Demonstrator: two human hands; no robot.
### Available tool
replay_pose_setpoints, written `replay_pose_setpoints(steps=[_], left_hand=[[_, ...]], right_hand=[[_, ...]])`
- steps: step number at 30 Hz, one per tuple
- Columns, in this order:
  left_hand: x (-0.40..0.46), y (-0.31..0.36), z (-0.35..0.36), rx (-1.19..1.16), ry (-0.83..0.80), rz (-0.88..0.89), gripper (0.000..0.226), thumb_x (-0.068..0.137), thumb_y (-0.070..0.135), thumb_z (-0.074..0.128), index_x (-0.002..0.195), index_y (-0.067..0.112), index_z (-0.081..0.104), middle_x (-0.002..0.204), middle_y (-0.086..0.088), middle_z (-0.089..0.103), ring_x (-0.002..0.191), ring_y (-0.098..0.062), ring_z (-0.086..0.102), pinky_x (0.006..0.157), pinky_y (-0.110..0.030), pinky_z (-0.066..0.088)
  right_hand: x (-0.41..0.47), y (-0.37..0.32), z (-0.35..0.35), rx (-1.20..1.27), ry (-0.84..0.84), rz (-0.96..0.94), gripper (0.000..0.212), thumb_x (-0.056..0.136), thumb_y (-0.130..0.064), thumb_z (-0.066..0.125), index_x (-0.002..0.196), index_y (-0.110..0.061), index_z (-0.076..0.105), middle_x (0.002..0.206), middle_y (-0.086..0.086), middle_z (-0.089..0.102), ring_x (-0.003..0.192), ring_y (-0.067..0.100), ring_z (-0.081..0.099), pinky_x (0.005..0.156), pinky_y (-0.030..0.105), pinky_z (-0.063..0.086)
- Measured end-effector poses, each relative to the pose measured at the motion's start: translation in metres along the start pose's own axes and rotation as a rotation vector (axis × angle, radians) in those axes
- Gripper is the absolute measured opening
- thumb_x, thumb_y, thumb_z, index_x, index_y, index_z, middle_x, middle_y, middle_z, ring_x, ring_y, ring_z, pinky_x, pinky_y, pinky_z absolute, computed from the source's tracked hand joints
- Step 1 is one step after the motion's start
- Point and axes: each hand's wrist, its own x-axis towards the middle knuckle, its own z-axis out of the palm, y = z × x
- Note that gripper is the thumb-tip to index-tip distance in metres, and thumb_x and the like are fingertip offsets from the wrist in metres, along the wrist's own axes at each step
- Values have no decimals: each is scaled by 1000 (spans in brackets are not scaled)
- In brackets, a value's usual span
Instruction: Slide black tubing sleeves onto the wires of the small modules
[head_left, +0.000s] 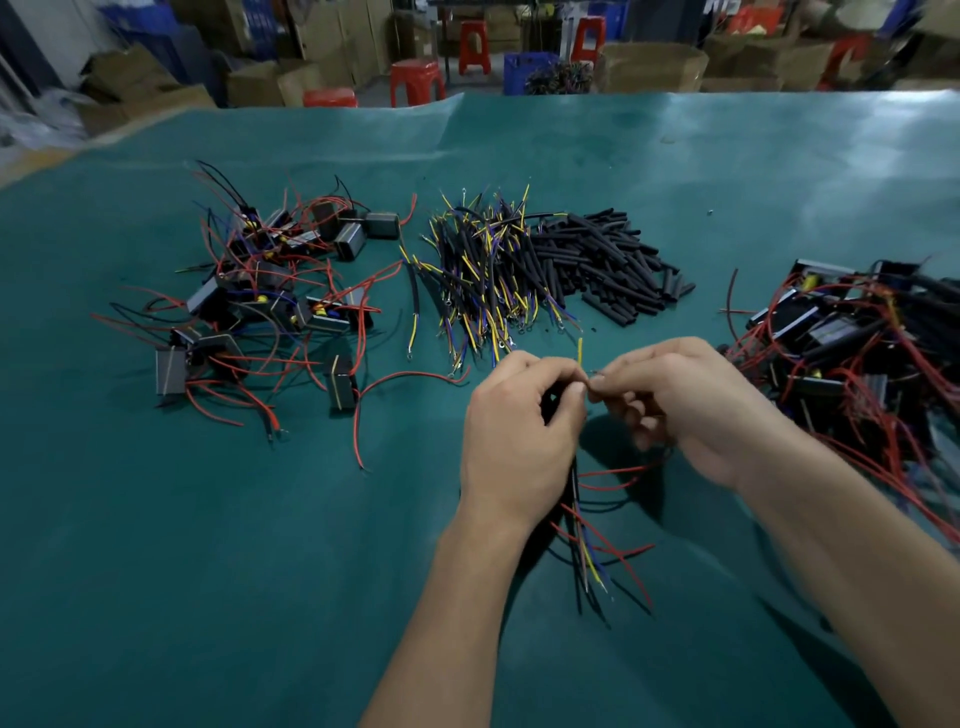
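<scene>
— So, why is the stock fanned out in heaps across the green mat (156, 519)?

— Probably to keep each kind within reach. At ten o'clock from the hands lies a pile of small black modules (270, 306) with red wires trailing loose. At twelve o'clock sits a heap of yellow and blue leads with ring terminals (483, 280), many already in black sleeves, and touching its right side is the stack of bare black tubing sleeves (608, 260). At three o'clock a second tangle of modules (852, 338) runs to the frame edge.

— And the hands?

— The left hand (519, 426) is curled around a bundle of wires (589, 551) that hangs toward six o'clock, thumb and forefinger pinching at the top. The right hand (685, 405) pinches something small against it, likely a wire end; whether a sleeve is between the fingers I cannot tell. I judge that a wire is being threaded.

— Room to move?

— Open mat lies at seven and eight o'clock. The right forearm is close to the red wires of the three o'clock tangle, which could snag.
</scene>
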Motion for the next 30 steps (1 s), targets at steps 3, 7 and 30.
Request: replay_pose_setpoints(steps=[3,7,30], left_hand=[[4,-1,-1,-100,38,-114,11,87,6,71,87,16,76,86,2,71,81,-8,64,81,-24,50],[8,-1,-2,-198,1,-222,10,88,5,71,87,13,77,87,0,74,79,-8,64,81,-27,52],[6,-3,-2,-234,-46,-227,13,90,6,69,87,18,74,80,7,70,71,-4,59,75,-28,52]], right_hand=[[1,3,-4,-232,2,-278,19,87,-9,76,69,-12,74,57,2,65,49,12,54,49,25,47],[3,4,-14,-541,84,-661,12,83,-10,82,85,-22,79,73,-8,74,63,5,66,66,22,52],[14,15,-7,-324,125,-561,10,93,-15,72,86,-22,74,76,-2,72,72,18,67,65,33,55]])
